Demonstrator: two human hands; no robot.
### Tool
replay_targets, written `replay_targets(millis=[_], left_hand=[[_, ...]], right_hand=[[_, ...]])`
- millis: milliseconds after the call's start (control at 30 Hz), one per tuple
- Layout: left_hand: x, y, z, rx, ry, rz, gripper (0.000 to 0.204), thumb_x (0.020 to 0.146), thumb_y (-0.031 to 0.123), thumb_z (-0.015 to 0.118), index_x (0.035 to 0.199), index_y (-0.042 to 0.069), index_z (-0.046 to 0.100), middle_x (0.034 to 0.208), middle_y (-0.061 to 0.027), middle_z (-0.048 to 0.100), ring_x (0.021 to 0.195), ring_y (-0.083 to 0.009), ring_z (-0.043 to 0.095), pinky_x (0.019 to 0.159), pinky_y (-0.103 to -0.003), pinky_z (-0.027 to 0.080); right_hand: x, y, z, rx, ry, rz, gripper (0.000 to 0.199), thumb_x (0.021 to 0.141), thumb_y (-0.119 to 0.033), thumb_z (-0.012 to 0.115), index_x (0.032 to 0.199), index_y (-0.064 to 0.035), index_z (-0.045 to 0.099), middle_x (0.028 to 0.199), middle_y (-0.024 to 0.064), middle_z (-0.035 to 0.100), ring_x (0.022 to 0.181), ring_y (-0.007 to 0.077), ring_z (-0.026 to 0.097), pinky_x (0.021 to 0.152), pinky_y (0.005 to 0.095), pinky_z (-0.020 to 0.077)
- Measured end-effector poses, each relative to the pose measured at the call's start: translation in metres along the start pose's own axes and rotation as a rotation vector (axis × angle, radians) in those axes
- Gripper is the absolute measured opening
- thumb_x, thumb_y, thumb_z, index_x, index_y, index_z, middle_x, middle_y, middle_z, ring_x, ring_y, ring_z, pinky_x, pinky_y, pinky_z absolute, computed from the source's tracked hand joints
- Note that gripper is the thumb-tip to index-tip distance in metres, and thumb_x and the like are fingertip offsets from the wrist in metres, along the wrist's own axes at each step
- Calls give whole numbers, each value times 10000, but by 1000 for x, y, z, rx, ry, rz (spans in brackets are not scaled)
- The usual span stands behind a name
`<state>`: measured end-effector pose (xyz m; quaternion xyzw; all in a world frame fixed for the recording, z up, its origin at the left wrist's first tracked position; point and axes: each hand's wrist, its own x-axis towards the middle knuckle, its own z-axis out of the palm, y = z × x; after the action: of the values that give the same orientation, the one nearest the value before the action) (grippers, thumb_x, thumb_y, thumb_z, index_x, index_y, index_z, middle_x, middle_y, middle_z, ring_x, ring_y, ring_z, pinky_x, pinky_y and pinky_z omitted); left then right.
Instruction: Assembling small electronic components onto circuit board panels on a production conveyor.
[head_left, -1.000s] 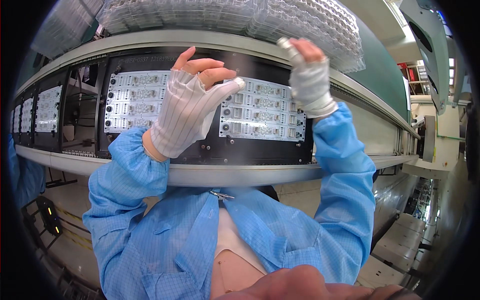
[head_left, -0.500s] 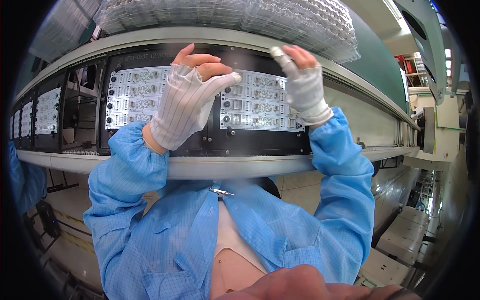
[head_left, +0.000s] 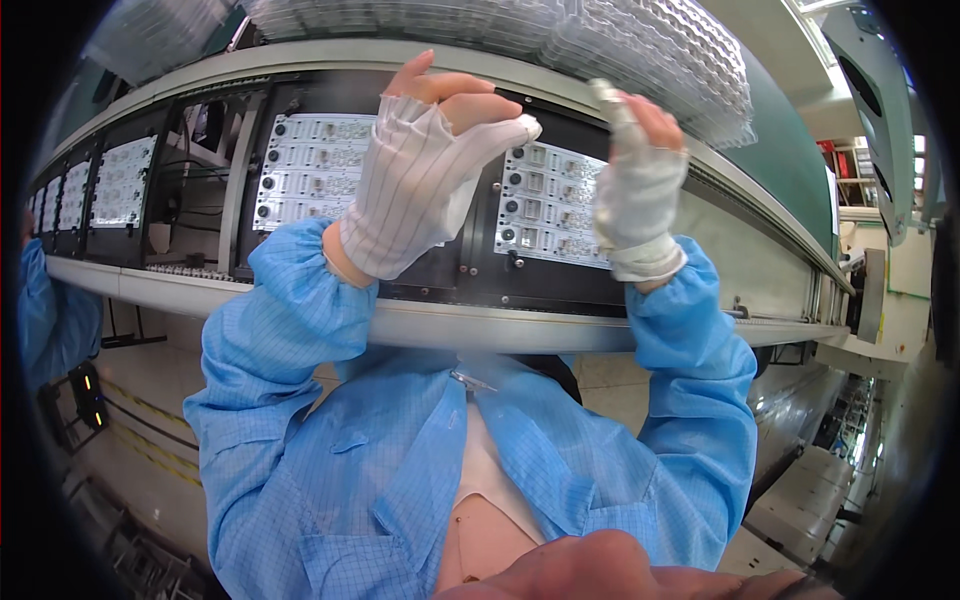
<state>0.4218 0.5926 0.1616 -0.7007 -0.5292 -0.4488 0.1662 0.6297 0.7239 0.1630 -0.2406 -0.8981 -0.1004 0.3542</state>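
My left hand (head_left: 420, 190), in a white fingerless glove, is raised over a white circuit board panel (head_left: 310, 170). Its fingers are curled in with bare tips, and nothing shows in it. My right hand (head_left: 640, 195), gloved the same way, hovers over a second circuit board panel (head_left: 545, 205). I see its back, with the fingers bent and one tip covered in grey. Its palm side is hidden. Both panels lie in a black carrier (head_left: 470, 270) on the conveyor line. My blue smock sleeves come up from below.
A pale metal rail (head_left: 450, 325) runs along the line's near edge. More white panels (head_left: 120, 180) sit further left on the line. Clear plastic trays (head_left: 620, 40) are stacked behind it. Another person's blue sleeve (head_left: 50, 310) shows at the left edge. Machinery stands at the right.
My right hand has come down a little toward the right panel. My left hand has shifted slightly right, still curled. The panels sit in the same places.
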Motion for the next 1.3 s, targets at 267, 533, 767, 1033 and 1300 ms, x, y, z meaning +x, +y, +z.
replay_targets(millis=[267, 533, 767, 1033, 1300], left_hand=[[-5, -18, -11, -16, 206, -60, 350, 729, -8, 661, 1034, 150, 725, 1025, -1, 694, 1014, -242, 642, 1037, -445, 421], [-6, -15, -14, 5, 190, -47, 418, 710, -64, 596, 1066, 106, 732, 1083, -25, 704, 1060, -257, 626, 1074, -477, 430], [-6, -11, -15, 25, 124, -86, 391, 734, -41, 628, 1064, 135, 740, 1077, -4, 699, 1058, -248, 619, 1073, -461, 432], [-6, -11, -14, 21, 73, -105, 409, 742, -52, 612, 1078, 145, 735, 1071, -4, 694, 1055, -248, 616, 1064, -465, 433], [-13, -1, 2, 0, -227, -231, 288, 726, 20, 670, 994, 113, 714, 944, -54, 662, 924, -293, 604, 946, -429, 446]], right_hand=[[-7, -52, 41, -5, -254, -333, 643, 773, -109, 656, 1400, -203, 545, 1261, 48, 571, 1199, 295, 508, 1027, 576, 366], [21, -32, 62, 66, -76, -226, 594, 766, -79, 664, 1339, -220, 594, 1239, 52, 614, 1159, 266, 578, 1034, 553, 393], [55, -8, 62, 80, -28, -212, 562, 730, 10, 602, 1275, -129, 600, 1251, 89, 593, 1181, 300, 548, 982, 453, 438], [51, -10, 79, 106, -57, -296, 589, 750, 25, 600, 1317, -135, 600, 1247, 91, 591, 1133, 296, 556, 967, 437, 450], [54, -3, 75, 92, -31, -375, 649, 735, 42, 598, 1349, -168, 582, 1187, 76, 598, 1094, 263, 560, 957, 447, 467]])
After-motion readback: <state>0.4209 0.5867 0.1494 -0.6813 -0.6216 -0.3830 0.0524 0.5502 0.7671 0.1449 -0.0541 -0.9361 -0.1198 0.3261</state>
